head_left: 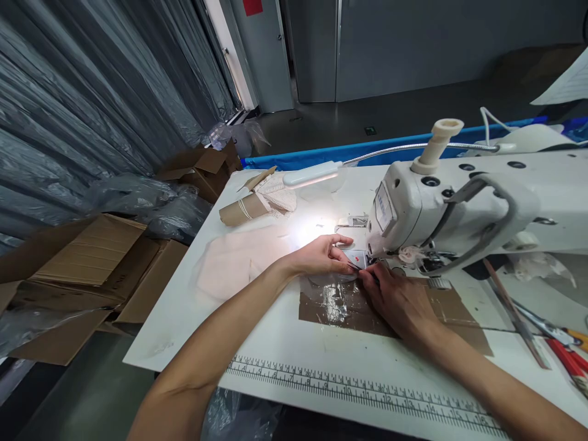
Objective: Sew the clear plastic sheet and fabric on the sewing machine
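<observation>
My left hand (324,254) reaches in from the left to the needle area of a white sewing machine (413,202). Its thumb and forefinger are closed at a small, thin dark piece (354,266) that I cannot make out clearly. From the right, my right hand (397,294) meets it there, fingers bent and pressed together beneath the machine head; what they pinch is hidden. Under the hands lies a shiny metal plate (356,258). Brown covering (321,309) with worn, taped patches spreads below my right hand.
A lit lamp (312,176) on a bendable neck glares over the table (184,331). Pale fabric pieces (239,260) and a brown roll (243,209) lie left. Scissors (546,324) rest at the right, a printed ruler (344,387) along the front edge. Cardboard boxes (92,251) stand left.
</observation>
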`<state>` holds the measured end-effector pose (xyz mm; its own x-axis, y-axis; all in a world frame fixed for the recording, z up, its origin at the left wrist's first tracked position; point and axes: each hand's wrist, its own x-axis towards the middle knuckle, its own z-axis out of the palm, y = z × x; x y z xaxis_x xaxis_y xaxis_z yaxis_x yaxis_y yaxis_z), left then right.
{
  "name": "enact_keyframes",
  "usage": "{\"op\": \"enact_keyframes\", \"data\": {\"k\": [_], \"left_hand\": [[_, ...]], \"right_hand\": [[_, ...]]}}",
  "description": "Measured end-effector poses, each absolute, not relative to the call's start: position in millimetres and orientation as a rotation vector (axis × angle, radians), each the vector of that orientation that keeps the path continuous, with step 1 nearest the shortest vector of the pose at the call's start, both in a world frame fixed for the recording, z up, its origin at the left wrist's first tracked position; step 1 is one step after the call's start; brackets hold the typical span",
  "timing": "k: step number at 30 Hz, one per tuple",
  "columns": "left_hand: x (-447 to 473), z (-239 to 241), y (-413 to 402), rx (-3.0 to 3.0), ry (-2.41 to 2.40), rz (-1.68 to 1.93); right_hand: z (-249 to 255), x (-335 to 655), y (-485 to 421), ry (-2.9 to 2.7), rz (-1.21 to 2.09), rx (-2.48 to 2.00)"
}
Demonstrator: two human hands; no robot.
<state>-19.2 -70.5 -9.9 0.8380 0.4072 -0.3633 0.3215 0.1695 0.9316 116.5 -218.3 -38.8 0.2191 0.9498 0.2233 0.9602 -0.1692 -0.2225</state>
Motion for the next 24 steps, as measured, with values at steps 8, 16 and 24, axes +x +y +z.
{"op": "enact_keyframes", "data": {"k": [8, 16, 24], "left_hand": [[-19, -10, -72, 1.431, 0.636, 0.064], [-20, -13, -70, 1.481, 0.587, 0.035], [-26, -11, -62, 1.421, 0.53, -0.027]], "right_hand": [[-33, 116, -216, -1.72, 0.173, -2.236], [-33, 121, -212, -1.662, 0.313, -2.239], [-30, 127, -221, -1.456, 0.583, -1.946]]}}
